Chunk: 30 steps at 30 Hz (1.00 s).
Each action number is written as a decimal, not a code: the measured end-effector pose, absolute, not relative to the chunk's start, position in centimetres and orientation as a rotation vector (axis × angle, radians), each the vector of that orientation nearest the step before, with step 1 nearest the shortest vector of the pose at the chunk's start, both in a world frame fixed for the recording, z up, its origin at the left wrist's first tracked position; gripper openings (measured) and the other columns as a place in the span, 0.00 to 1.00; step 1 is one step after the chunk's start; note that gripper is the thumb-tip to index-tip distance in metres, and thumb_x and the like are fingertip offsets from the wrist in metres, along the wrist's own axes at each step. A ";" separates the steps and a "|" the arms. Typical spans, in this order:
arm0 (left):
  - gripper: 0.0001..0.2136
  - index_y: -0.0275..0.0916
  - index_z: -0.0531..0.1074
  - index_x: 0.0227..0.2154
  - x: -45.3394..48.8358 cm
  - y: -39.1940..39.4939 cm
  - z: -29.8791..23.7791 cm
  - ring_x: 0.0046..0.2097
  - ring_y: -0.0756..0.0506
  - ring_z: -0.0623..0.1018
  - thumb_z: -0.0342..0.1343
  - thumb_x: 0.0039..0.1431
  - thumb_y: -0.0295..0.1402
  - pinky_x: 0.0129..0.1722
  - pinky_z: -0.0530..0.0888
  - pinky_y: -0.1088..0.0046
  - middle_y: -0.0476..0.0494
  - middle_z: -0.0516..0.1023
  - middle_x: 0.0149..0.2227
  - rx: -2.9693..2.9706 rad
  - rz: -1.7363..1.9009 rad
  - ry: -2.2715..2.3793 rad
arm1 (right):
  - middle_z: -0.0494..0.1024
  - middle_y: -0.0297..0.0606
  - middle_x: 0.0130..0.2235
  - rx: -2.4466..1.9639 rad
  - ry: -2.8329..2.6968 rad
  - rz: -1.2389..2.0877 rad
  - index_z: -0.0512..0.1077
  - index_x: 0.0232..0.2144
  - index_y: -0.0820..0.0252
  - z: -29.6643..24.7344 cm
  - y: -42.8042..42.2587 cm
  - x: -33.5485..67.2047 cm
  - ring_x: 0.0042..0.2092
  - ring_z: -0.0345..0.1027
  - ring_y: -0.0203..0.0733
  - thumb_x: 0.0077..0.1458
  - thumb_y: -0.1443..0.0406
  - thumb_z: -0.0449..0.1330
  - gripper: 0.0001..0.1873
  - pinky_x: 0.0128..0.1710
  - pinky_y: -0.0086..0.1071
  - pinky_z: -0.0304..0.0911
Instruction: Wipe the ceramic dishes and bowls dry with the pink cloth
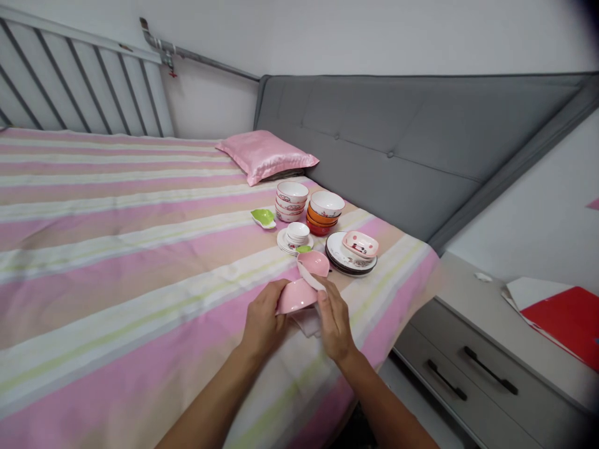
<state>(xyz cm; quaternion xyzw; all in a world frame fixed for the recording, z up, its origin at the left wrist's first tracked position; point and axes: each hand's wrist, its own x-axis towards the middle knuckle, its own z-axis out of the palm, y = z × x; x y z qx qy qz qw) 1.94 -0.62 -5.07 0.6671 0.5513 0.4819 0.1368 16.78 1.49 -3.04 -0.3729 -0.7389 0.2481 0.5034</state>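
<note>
My left hand (264,321) grips a small pink bowl (297,296), which is turned partly upside down over the striped bed sheet (116,249). My right hand (334,321) holds a white cloth (309,321) against the bowl's side, fingers closed around it. Just beyond the bowl lies a second pink bowl (314,262), open side up, on the sheet.
Stacked patterned bowls (291,201), an orange-and-white bowl stack (325,212), small cups on a saucer (296,236), a green leaf dish (263,217) and plates carrying a pink dish (359,245) sit by the grey headboard (421,143). Pink pillow (264,154) behind. Grey drawer unit (468,368) to the right.
</note>
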 end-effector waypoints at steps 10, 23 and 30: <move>0.11 0.40 0.67 0.38 1.8 -0.6 -5.9 0.37 0.43 0.75 0.50 0.50 0.28 0.35 0.70 0.69 0.42 0.75 0.35 1.895 1.262 1.693 | 0.68 0.37 0.55 -0.744 -2.204 0.211 0.63 0.55 0.54 -1.8 -0.3 15.7 0.60 0.53 0.46 0.59 0.67 0.45 0.22 0.59 0.48 0.49; 0.18 0.39 0.68 0.45 2.8 -0.6 -5.2 0.43 0.45 0.74 0.50 0.49 0.26 0.39 0.71 0.71 0.43 0.76 0.44 1.626 1.407 1.419 | 0.68 0.41 0.55 -0.737 -2.038 0.360 0.65 0.53 0.58 -2.1 1.1 17.5 0.56 0.59 0.45 0.61 0.63 0.38 0.23 0.55 0.45 0.55; 0.15 0.39 0.70 0.41 3.0 -0.8 -4.1 0.41 0.46 0.75 0.51 0.47 0.26 0.37 0.71 0.74 0.45 0.77 0.40 1.430 1.458 1.402 | 0.71 0.42 0.50 -0.814 -1.845 0.563 0.67 0.49 0.59 -2.4 1.9 17.7 0.54 0.63 0.42 0.63 0.64 0.37 0.23 0.53 0.39 0.58</move>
